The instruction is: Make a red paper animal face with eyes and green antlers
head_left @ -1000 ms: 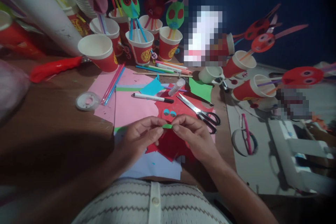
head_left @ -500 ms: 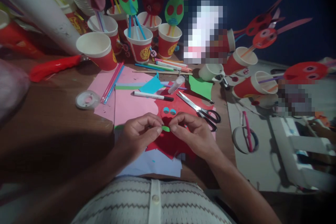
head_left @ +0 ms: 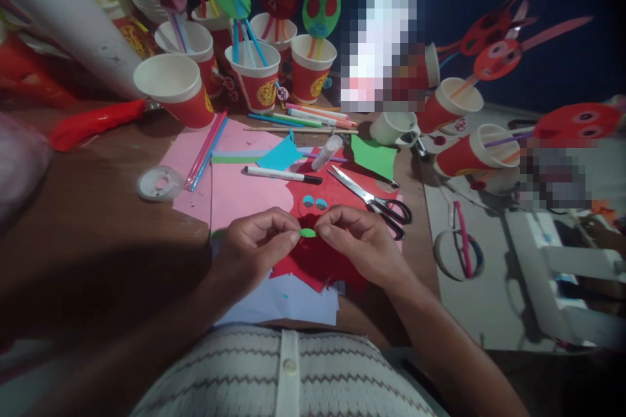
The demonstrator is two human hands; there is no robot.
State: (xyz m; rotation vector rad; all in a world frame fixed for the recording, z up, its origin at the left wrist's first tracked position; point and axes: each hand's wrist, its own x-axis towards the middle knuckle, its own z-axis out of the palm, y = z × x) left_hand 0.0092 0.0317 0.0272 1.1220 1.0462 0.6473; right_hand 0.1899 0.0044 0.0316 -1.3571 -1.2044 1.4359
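Observation:
Between my two hands is a small green paper piece (head_left: 308,232), narrow and leaf-shaped. My left hand (head_left: 261,241) pinches its left end between thumb and fingers. Its right end sits in the pinch of my right hand (head_left: 359,244). Below lies red paper (head_left: 313,267), with two blue-and-dark eye shapes (head_left: 314,202) just above the green piece. Scissors (head_left: 372,199) with black handles rest partly spread to the right of my right hand. Beyond my hands are a white marker (head_left: 281,174) with a black cap and a glue stick (head_left: 327,152).
Pink sheets (head_left: 244,195), a blue scrap (head_left: 281,153) and a green scrap (head_left: 374,155) lie around. A tape roll (head_left: 160,183) is at left. Red cups (head_left: 254,78) holding paper faces on straws line the back, near a white mug (head_left: 392,127). A white chair (head_left: 562,273) stands at right.
The green piece has been raised slightly and turned more level, with both hands still pinching its ends. The camera view has shifted a little. Objects on the table stay in place.

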